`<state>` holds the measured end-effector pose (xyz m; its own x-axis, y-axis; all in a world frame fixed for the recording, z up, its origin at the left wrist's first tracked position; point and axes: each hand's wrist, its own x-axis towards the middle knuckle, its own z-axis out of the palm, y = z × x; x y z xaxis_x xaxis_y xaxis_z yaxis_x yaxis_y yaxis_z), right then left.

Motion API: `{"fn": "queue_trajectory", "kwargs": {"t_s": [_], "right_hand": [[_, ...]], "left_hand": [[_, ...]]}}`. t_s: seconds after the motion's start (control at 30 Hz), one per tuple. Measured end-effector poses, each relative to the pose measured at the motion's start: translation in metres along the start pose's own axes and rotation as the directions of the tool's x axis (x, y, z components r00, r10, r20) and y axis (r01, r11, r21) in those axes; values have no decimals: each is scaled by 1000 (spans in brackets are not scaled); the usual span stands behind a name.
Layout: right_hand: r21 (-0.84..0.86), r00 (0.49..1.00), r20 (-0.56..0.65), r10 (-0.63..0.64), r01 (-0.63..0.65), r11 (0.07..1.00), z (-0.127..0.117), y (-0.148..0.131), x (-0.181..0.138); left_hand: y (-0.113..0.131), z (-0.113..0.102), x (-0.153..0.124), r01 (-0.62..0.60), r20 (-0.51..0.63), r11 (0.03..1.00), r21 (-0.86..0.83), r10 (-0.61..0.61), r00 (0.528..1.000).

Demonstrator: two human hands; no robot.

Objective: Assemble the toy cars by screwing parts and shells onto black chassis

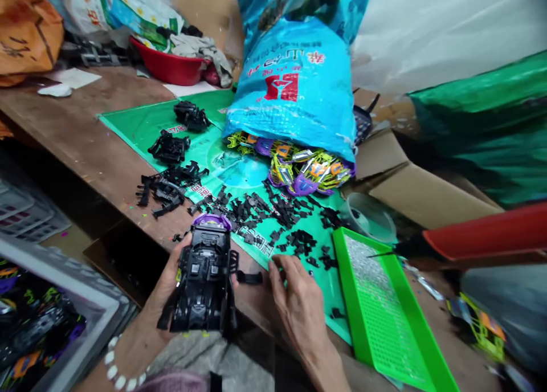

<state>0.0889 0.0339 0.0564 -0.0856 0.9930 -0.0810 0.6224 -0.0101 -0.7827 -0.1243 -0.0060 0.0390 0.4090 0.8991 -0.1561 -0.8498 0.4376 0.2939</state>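
My left hand (164,301) grips a black plastic toy car body (200,284) from its left side. The car's inner side with moulded seats faces me, and a purple piece (209,220) shows at its far end. A black strip-like part (250,278) juts out at its right. To the right of the car, my right hand (297,301) hovers at the table's front edge with fingers loosely bent and slightly apart. Nothing shows between them, though the fingertips are partly hidden. Small black plastic parts (301,243) lie scattered just beyond it on the green sheet (123,124).
A blue sack (290,67) spills yellow, purple and orange toy shells (307,172). On the right are a green tray (397,323) of small silvery pieces, a clear tub (370,218) and a red-handled tool (487,229). Black assemblies (168,147) sit left; a grey crate (98,306) stands lower left.
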Motion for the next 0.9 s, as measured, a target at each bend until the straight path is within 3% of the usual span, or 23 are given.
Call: {"fn": "queue_trajectory", "kwargs": {"t_s": [0.07, 0.17, 0.23, 0.47, 0.67, 0.77, 0.9], "right_hand": [[-46, 989, 67, -133, 136, 990, -3, -2, -5], [-158, 900, 271, -342, 392, 906, -4, -3, -12], [-229, 861, 324, -391, 473, 851, 0, 0, -13], [-239, 844, 247, -477, 530, 814, 16, 13, -1], [91, 906, 26, -423, 419, 903, -31, -1, 15], [205, 900, 83, -427, 404, 891, -51, -22, 18], [240, 876, 239, -420, 366, 899, -55, -40, 17]], "left_hand": [[1, 4, -5, -51, -34, 999, -4, 51, 998], [1, 8, -7, -81, -82, 996, 27, 83, 993], [-2, 9, -6, -68, -109, 997, 47, 72, 991], [-10, 7, 3, 62, -135, 997, 36, -56, 989], [-16, 10, 7, 140, -112, 982, 129, -126, 986], [-26, 13, 11, 119, -133, 971, 209, -92, 987], [-38, 12, 11, 154, -180, 951, 267, -108, 978]]}}
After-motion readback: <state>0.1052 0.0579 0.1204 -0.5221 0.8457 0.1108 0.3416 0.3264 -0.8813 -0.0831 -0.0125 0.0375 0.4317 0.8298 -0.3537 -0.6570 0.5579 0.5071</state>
